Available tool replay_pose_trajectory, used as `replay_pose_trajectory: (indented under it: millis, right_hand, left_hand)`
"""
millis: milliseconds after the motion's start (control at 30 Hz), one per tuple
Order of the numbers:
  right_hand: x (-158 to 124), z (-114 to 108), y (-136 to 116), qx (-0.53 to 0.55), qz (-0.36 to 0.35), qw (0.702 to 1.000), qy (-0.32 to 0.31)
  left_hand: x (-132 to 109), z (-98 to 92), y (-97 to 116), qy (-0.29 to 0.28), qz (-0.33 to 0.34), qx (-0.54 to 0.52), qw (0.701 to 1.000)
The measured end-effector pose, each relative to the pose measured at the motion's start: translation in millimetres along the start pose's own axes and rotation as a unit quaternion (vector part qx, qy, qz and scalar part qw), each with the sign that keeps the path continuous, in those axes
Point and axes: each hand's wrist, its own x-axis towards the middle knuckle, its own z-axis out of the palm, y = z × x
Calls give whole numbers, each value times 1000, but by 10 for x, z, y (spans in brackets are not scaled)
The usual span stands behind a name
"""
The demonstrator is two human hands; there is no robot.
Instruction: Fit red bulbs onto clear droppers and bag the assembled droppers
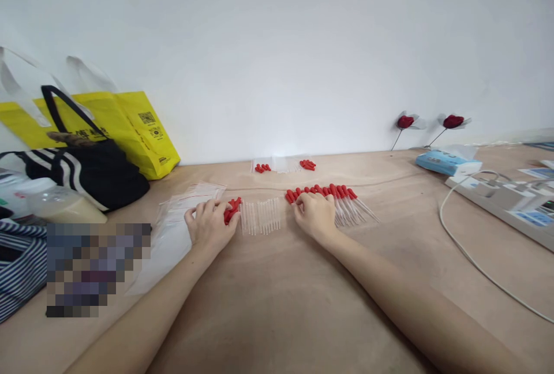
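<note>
My left hand (212, 221) rests over a small pile of red rubber bulbs (232, 211), its fingers arched and apart, the thumb at the pile's near edge. Just right of the pile, several clear glass tubes (261, 216) lie side by side. My right hand (317, 213) is at the left part of a row of droppers (346, 204), glass tubes with red bulbs on their far ends. Its fingers are curled together, and the fingertips are hidden, so what they pinch cannot be made out.
Clear zip bags (173, 229) lie under and left of my left hand. Near the wall is a bag with more bulbs (308, 164). A yellow bag (142, 131), black bag (108, 175) and bottle (64, 204) crowd the left; tissues (448, 161) and a white cable (461, 253) the right.
</note>
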Motion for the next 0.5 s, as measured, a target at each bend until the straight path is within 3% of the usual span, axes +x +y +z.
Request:
replay_pose_trajectory:
  millis: [167,500]
  right_hand:
    - [21,34,-273,-14,-16,998,-57]
    - [211,117,-508,-16,54,989,-137]
  left_hand:
    - [3,16,11,14,10,-10,1000]
    - [4,9,33,17,-24,-59,998]
